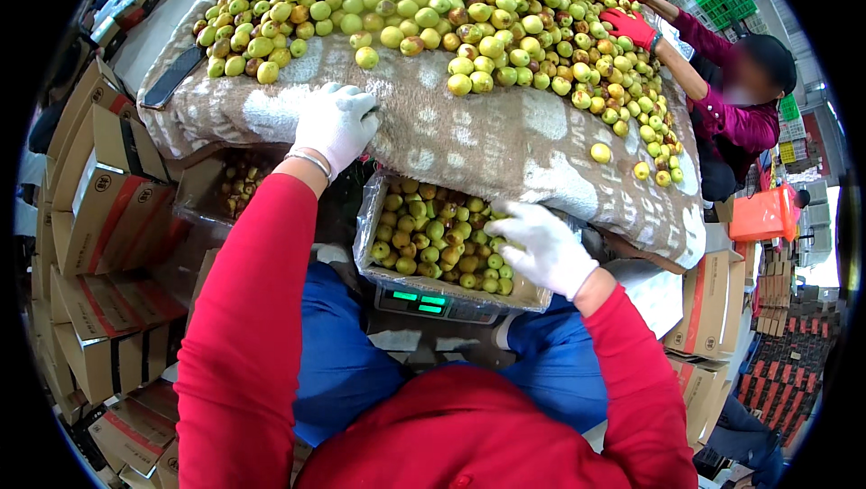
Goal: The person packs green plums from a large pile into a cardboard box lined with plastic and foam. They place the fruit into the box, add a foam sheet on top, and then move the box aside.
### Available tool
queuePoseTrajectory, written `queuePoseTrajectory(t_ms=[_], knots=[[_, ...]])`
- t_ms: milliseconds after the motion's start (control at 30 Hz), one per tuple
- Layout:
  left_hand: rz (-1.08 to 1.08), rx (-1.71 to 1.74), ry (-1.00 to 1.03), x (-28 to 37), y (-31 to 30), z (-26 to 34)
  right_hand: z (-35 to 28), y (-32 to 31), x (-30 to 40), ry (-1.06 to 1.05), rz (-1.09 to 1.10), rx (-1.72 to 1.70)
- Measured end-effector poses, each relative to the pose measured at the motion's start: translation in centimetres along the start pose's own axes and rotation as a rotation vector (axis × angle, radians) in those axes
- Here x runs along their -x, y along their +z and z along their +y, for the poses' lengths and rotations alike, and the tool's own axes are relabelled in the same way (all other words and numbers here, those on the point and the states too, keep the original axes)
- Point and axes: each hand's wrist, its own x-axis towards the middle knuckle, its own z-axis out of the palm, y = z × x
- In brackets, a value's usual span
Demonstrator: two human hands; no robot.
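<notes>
My left hand (pixel 337 122), in a white glove, rests at the near edge of a table covered with a brown and white patterned blanket (pixel 433 130). Whether its curled fingers grip anything cannot be told. My right hand (pixel 544 245), also gloved in white, hovers over the right side of a lined cardboard box, fingers apart, with no fruit seen in it. Green and reddish jujube-like fruits (pixel 440 235) fill much of that box (pixel 364 245). Beneath it sits a digital scale (pixel 433 303) with a lit green display. A large heap of the same fruits (pixel 487 15) covers the far part of the blanket.
At the right, a co-worker's red-gloved hands (pixel 629 25) touch the heap. A dark flat object (pixel 174 76) lies on the blanket's left corner. Under the table, at left, another box (pixel 203 188) holds darker fruits. Cardboard cartons (pixel 108 198) are stacked at left, others (pixel 703 303) at right.
</notes>
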Motion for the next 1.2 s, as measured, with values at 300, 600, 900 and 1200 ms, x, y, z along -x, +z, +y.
queuePoseTrajectory(t_ms=[300,600,900,1200], knots=[[-0.017,-0.007,-0.009,0.0,0.0,0.2,0.5,5.0,-1.3,-0.001,-0.138,-0.074],[-0.001,-0.018,-0.003,-0.1,0.1,0.1,-1.0,13.2,-7.2,0.18,-0.392,0.033],[0.059,0.014,0.006,-0.1,0.4,0.2,-2.7,7.4,-6.2,-0.024,-0.103,-0.154],[0.067,0.029,-0.012,-0.3,0.2,0.6,15.6,-4.7,-3.8,0.761,0.61,0.442]])
